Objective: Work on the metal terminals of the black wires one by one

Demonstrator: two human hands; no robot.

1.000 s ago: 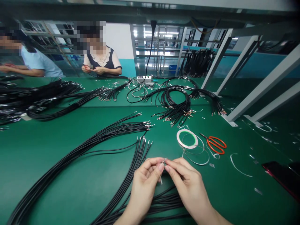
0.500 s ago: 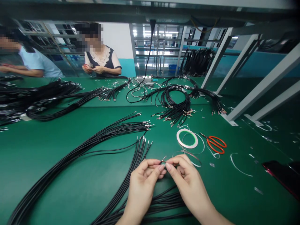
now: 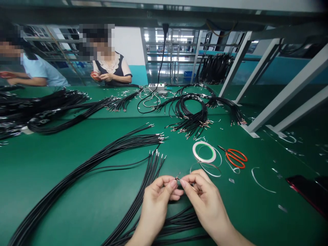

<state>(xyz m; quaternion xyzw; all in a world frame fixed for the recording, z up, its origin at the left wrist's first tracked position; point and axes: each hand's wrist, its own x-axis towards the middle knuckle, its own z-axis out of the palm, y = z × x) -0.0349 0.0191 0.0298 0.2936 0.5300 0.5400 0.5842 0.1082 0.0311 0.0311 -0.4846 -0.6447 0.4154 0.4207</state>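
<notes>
Near edge, centre: left hand point(image 3: 155, 205) and right hand point(image 3: 205, 201) side by side, a small terminal point(image 3: 177, 177) pinched between their fingers point(image 3: 173, 183), above a cable pile point(image 3: 179, 222) on the tabletop point(image 3: 38, 164).
Left of hands: cable fan point(image 3: 110, 153), reaching toward the left edge.
Right of hands: tape roll point(image 3: 204, 152), with scissors point(image 3: 235, 158) just beside it on the right.
Right edge, near corner: phone point(image 3: 311, 193).
Middle, right of centre: cable coil point(image 3: 192, 116).
Behind far edge, left of centre: co-worker point(image 3: 110, 68).
</notes>
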